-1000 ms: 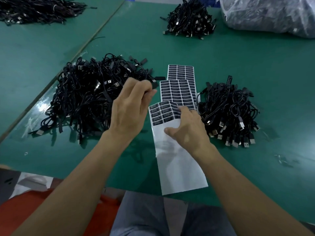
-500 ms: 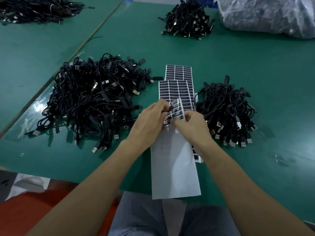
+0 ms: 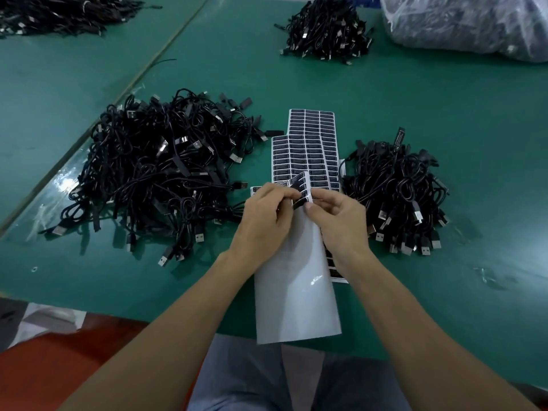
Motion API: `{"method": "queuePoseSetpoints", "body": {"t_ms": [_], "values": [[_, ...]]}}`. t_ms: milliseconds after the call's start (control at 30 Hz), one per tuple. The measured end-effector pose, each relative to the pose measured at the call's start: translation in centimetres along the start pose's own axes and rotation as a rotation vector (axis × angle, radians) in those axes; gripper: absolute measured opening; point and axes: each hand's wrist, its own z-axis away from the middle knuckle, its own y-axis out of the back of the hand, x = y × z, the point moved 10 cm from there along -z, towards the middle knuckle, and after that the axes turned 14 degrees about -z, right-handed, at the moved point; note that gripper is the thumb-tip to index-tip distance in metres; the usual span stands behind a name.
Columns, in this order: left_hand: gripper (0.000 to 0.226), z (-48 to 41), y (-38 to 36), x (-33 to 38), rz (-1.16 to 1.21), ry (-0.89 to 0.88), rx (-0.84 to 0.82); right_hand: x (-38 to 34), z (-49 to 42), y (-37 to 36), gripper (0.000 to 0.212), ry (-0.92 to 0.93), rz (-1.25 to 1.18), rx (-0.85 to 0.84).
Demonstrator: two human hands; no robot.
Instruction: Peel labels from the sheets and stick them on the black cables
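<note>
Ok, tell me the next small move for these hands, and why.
Probably peel one label free of the bent-up end of the sheet. The left hand and right hand both pinch that end, where its remaining black labels sit. The rest of it is bare, so this is where the next label has to come from.

green table (image 3: 444,114) with a seam (image 3: 150,63), glare at left; red floor (image 3: 59,366) below.
</note>
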Motion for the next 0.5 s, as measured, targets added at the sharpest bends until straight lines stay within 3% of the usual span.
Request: {"method": "queuePoseSetpoints", "body": {"t_ms": [200,500], "values": [[0.018,-0.18,-0.22,0.11,-0.008,-0.017,0.001,-0.16,0.16,0.01,0.02,0.021,-0.117,-0.019],[0.013,0.02,-0.05,-0.49,0.028,0.014,0.025,-0.16,0.47,-0.04,0.015,0.014,-0.06,-0.034]]}}
